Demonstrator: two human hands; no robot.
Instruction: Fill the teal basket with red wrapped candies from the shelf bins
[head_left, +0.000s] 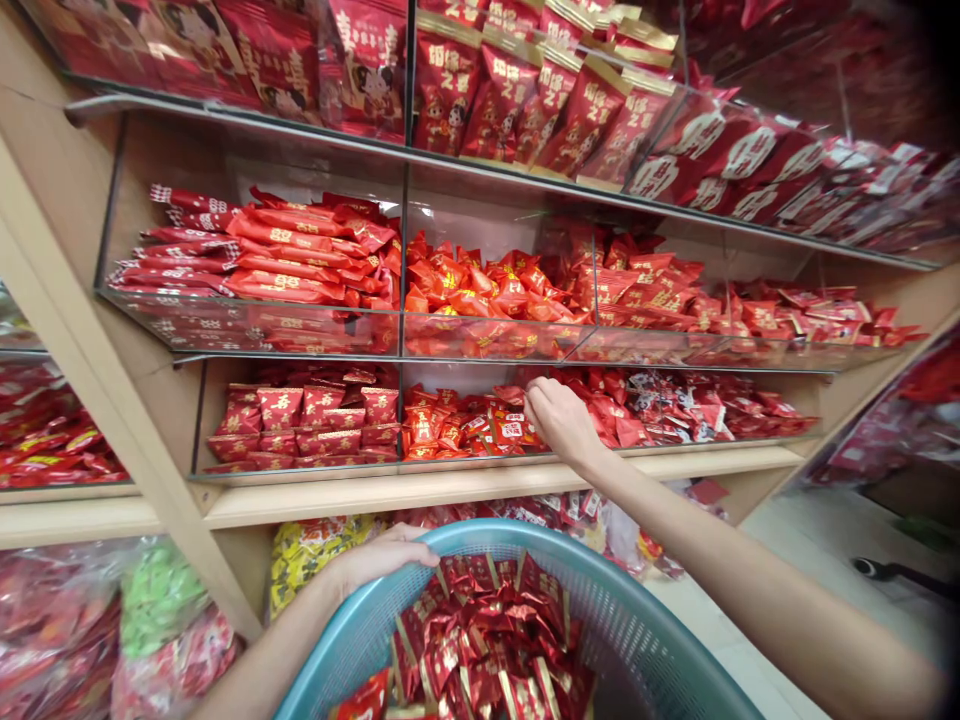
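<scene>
Teal plastic formed the perforated basket (646, 618), in front of and below the front edge of the lower display shelf (465, 496), its near side cut off by the view. Dark-red foil packets with gold ends (487, 640) were heaped in it, and the inner wall on the right showed beside the heap, so it appeared part-loaded rather than full. The hands were well apart. The left hand (386, 556) was clamped on the basket's far rim, toward its left. The right hand (556, 415) was over the shelf's front edge, near the middle of its length, fingers curled beside small red and orange packets (510, 430); the fingertips were hidden by the angle, so whether they pinched anything could not be told.

Toward the shelf's left corner, red pillow packets (322, 415) lay in tidy stacked rows, and that compartment looked settled. From the middle to the right corner the contents were looser, with red-and-white packets (697, 412) jumbled near the right end. Flat red packets (300, 255) were stacked at the left end of the shelf above. With the right hand among the loose packets, handling there seemed under way, not finished.
</scene>
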